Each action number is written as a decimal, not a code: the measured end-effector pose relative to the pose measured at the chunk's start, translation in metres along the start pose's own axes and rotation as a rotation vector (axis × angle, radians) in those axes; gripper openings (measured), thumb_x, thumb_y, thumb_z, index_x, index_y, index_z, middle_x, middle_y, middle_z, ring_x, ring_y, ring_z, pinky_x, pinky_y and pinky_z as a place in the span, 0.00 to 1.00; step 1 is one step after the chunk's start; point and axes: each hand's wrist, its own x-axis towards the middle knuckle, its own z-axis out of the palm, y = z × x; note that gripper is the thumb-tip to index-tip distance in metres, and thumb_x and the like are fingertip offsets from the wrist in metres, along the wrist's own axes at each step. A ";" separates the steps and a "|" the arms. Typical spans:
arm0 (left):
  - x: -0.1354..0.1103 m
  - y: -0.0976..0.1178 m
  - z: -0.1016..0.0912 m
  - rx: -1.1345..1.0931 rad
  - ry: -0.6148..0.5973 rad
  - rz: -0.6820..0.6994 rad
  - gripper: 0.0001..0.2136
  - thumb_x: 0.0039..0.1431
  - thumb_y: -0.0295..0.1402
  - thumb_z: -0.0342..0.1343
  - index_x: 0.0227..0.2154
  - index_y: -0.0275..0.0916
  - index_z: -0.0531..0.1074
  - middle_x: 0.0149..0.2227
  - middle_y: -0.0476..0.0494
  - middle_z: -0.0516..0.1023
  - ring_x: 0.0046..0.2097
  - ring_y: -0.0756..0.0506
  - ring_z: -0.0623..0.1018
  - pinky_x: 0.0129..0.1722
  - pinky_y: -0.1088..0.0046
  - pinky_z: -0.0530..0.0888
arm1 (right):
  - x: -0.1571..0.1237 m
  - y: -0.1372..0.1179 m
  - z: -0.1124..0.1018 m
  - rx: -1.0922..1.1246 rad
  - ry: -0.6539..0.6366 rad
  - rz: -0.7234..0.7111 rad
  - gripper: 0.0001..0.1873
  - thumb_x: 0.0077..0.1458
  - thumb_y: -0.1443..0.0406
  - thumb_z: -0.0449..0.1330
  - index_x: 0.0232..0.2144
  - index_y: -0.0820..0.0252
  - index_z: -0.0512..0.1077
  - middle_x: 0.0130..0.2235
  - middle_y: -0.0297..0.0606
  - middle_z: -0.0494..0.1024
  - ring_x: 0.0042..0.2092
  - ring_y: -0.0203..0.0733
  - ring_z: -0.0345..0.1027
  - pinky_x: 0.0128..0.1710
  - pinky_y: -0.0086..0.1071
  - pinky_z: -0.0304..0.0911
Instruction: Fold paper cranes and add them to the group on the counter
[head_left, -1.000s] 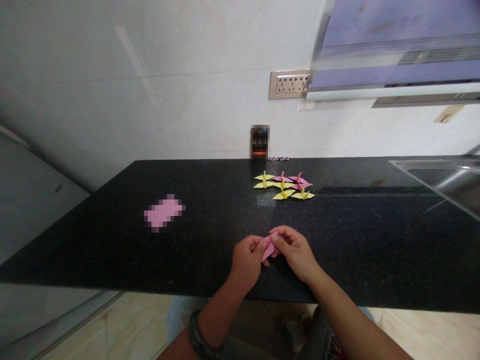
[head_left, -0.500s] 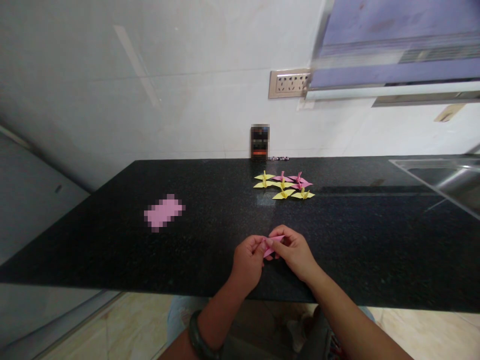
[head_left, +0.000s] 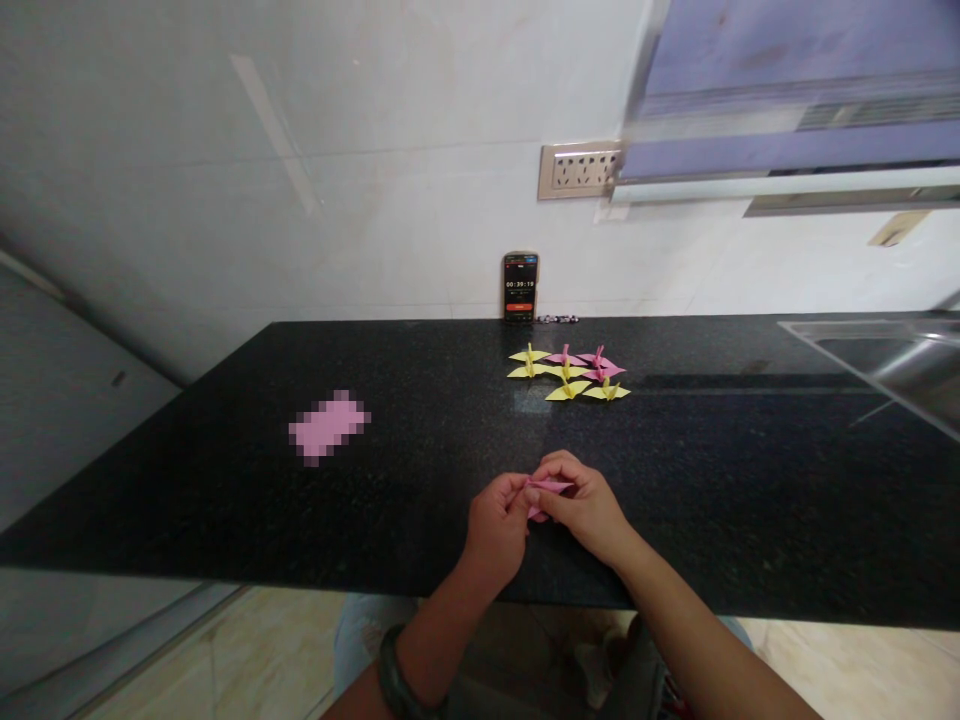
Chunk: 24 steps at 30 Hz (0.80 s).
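Note:
My left hand (head_left: 496,520) and my right hand (head_left: 583,500) meet over the near edge of the black counter (head_left: 420,440). Between their pinched fingers sits a small folded pink paper (head_left: 546,487), mostly hidden by the fingers. Both hands are closed on it. A dark bracelet is on my left wrist. Farther back lies a cluster of several folded paper cranes (head_left: 568,372), yellow and pink.
A blurred pink patch (head_left: 328,427) lies on the counter to the left. A phone (head_left: 520,286) showing a timer leans against the wall, under a socket strip (head_left: 577,169). A steel sink (head_left: 892,365) is at the right. A cabinet overhangs the upper right.
The pink paper has turned from a steep tilt to nearly level between my fingers. My right hand has closed further over it. The hands stay in the same spot.

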 end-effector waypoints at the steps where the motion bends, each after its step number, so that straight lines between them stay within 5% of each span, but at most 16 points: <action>1: 0.000 0.000 0.000 -0.006 0.000 -0.003 0.11 0.53 0.37 0.48 0.33 0.34 0.69 0.22 0.47 0.72 0.23 0.51 0.71 0.19 0.79 0.63 | 0.000 0.001 0.000 -0.020 0.010 -0.009 0.06 0.41 0.64 0.62 0.26 0.59 0.72 0.32 0.36 0.65 0.32 0.37 0.63 0.26 0.28 0.65; 14: 0.000 0.000 0.001 0.028 0.003 0.000 0.13 0.54 0.39 0.46 0.34 0.34 0.69 0.22 0.46 0.73 0.23 0.50 0.71 0.18 0.79 0.63 | 0.000 -0.001 0.001 -0.112 0.131 -0.097 0.05 0.45 0.63 0.59 0.23 0.59 0.72 0.30 0.36 0.67 0.33 0.38 0.63 0.34 0.31 0.61; 19: 0.000 0.002 0.001 0.023 0.016 -0.016 0.13 0.54 0.38 0.47 0.33 0.35 0.69 0.20 0.47 0.73 0.19 0.52 0.68 0.17 0.79 0.61 | 0.000 0.000 -0.001 -0.018 0.153 0.016 0.08 0.46 0.61 0.58 0.23 0.61 0.73 0.31 0.36 0.66 0.25 0.32 0.59 0.20 0.26 0.56; 24: -0.001 0.003 0.000 0.019 0.048 -0.029 0.12 0.53 0.38 0.47 0.33 0.35 0.69 0.21 0.47 0.74 0.18 0.53 0.67 0.18 0.80 0.61 | 0.006 0.006 -0.008 0.234 0.311 0.126 0.13 0.43 0.57 0.60 0.25 0.63 0.73 0.31 0.37 0.66 0.19 0.26 0.51 0.12 0.24 0.46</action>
